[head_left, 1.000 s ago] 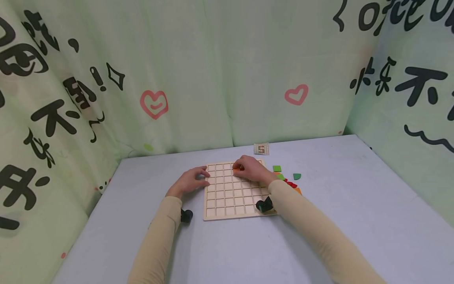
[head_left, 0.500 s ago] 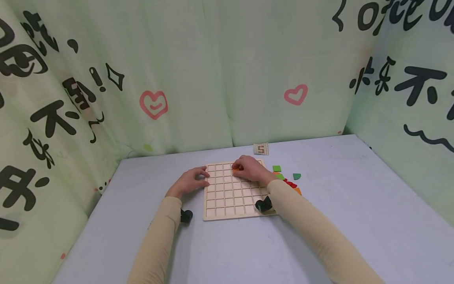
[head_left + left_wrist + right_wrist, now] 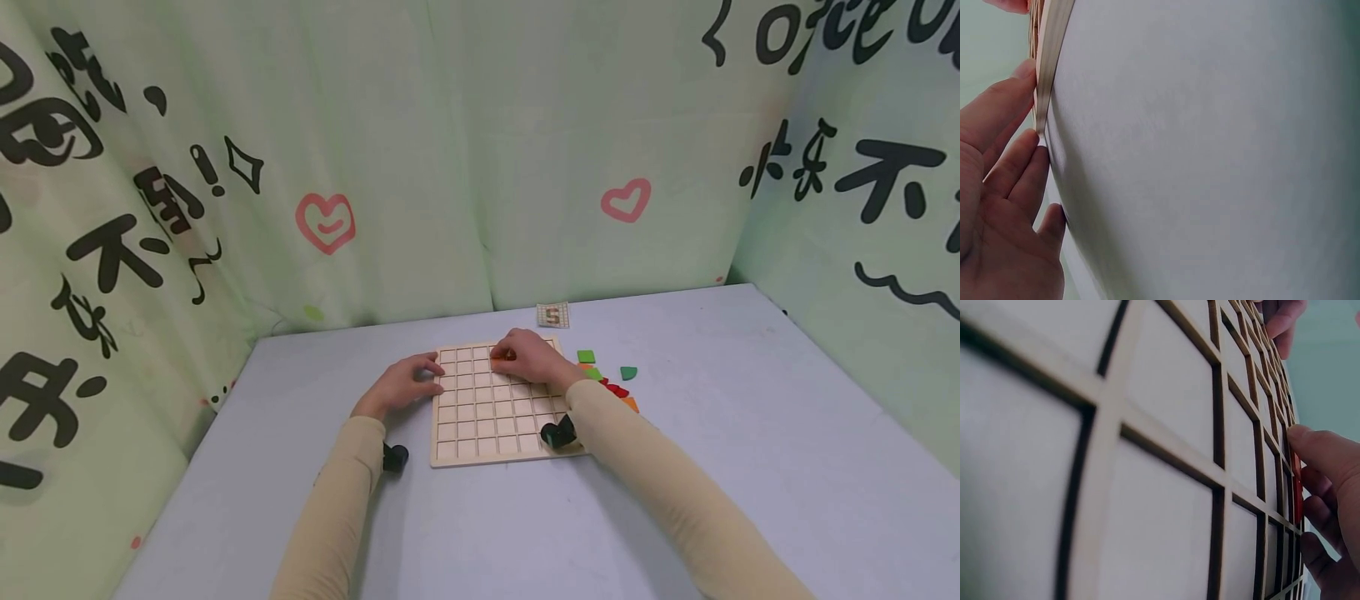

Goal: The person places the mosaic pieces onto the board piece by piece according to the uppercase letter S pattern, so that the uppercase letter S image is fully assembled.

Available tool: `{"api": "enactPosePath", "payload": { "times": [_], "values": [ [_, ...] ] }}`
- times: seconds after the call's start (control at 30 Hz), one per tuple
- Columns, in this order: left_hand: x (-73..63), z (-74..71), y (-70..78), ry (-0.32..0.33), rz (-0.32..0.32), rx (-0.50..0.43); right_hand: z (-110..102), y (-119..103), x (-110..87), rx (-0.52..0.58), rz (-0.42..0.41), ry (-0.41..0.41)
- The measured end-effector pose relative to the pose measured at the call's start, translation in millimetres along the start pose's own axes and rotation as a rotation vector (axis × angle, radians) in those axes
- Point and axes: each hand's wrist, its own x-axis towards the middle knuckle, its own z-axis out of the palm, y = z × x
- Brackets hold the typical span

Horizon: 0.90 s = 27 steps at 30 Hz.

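A square wooden grid board (image 3: 476,429) lies on the white table. At its left edge my left hand (image 3: 401,383) rests with fingers spread; in the left wrist view the thumb and fingertips touch the board's wooden rim (image 3: 1054,53). Over the far rows is my right hand (image 3: 531,357), its thumb and fingers bent around a small orange tile (image 3: 498,361). From the right wrist, the orange tile (image 3: 1296,465) shows at the thumb tip, with a red piece (image 3: 1298,501) beside it near the fingers. Much of both pieces is hidden by the hand.
Right of the board lie loose pieces: a green square (image 3: 586,356), a dark green rounded piece (image 3: 628,372), red pieces (image 3: 617,390) and an orange piece (image 3: 632,403). A patterned card (image 3: 552,314) sits behind the board. Curtains (image 3: 480,167) enclose the table's back and sides.
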Motion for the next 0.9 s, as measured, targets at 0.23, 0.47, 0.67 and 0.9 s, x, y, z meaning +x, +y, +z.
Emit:
{"api": "enactPosePath", "payload": {
  "times": [0.23, 0.47, 0.67, 0.9],
  "values": [
    [-1.4, -0.3, 1.5, 0.002, 0.001, -0.002, -0.8, -0.5, 0.3, 0.001, 0.019, -0.005],
    [-0.6, -1.3, 1.8, -0.001, 0.002, 0.002, 0.2, -0.8, 1.1, 0.015, 0.019, -0.003],
    [-0.3, -0.4, 0.9, 0.003, 0.001, -0.001, -2.3, -0.4, -1.7, 0.032, 0.035, 0.019],
    [-0.6, -0.8, 2.4, 0.002, -0.003, -0.012, -18.6, 5.7, -14.1, 0.057, 0.118, 0.055]
  ]
}}
